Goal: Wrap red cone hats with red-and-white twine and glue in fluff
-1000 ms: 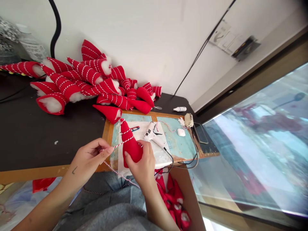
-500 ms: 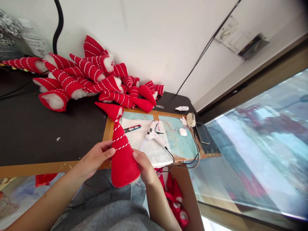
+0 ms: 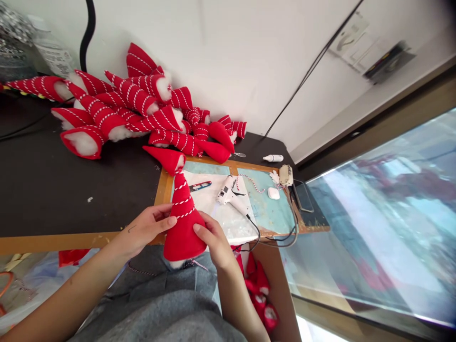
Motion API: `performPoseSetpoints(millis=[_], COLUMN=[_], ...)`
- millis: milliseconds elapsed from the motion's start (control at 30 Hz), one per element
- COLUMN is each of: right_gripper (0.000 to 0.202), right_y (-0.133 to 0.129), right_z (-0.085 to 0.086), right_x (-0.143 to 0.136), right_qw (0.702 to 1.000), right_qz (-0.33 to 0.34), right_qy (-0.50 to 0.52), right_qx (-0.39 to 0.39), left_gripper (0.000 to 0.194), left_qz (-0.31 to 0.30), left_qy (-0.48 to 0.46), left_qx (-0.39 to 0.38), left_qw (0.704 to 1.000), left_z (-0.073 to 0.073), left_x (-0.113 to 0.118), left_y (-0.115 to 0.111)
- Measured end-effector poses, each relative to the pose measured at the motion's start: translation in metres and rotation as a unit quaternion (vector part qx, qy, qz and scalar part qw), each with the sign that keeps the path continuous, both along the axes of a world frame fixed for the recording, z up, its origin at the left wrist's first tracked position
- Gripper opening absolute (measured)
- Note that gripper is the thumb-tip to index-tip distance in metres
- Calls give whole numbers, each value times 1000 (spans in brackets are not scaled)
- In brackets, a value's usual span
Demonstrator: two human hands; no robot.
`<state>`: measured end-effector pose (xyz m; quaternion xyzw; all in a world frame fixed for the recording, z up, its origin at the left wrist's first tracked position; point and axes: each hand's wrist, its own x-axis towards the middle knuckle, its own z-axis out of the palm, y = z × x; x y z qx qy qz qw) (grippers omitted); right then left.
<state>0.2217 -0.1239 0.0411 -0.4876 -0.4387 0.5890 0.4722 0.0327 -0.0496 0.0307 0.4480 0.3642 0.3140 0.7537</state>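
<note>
A stuffed red felt cone [image 3: 184,232] with red-and-white cord wound round its upper part is held over my lap, wide end toward me. My left hand [image 3: 147,228] grips its left side, thumb beside the lowest cord turn. On the right side, my right hand [image 3: 213,237] holds it with the thumb on the felt. Loose cord [image 3: 142,270] hangs below the cone across my lap. Just beyond its tip lies a plain red cone [image 3: 167,159]. A white glue gun [image 3: 231,195] and blue-handled snips [image 3: 200,186] rest on white paper [image 3: 235,228].
A pile of cord-wrapped red cones [image 3: 131,99] lies along the wall. At the right are a short cord piece [image 3: 253,182], a white tube [image 3: 273,158], a white case [image 3: 273,193] and a phone [image 3: 303,195]. A cardboard box [image 3: 280,280] below holds more red pieces.
The cone's wide end has tipped, so white stuffing shows at its bottom edge. Both hands still hold it, with my right thumb slightly further onto the felt. The view has shifted a little.
</note>
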Motion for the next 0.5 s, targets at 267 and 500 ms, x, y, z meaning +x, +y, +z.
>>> performPoseSetpoints(millis=[267,500], right_gripper=[52,45], right_y=[2,4], right_z=[3,-8], right_x=[-4,5], right_qw=[987,993], right_qz=[-74,-45], right_qy=[-138,93], right_qx=[32,-55], left_gripper=[56,59], left_qz=[38,8], left_qy=[22,50], left_qx=[27,34], left_qw=[999,998], left_z=[-5,-13], left_x=[-1,-8], left_y=[2,8])
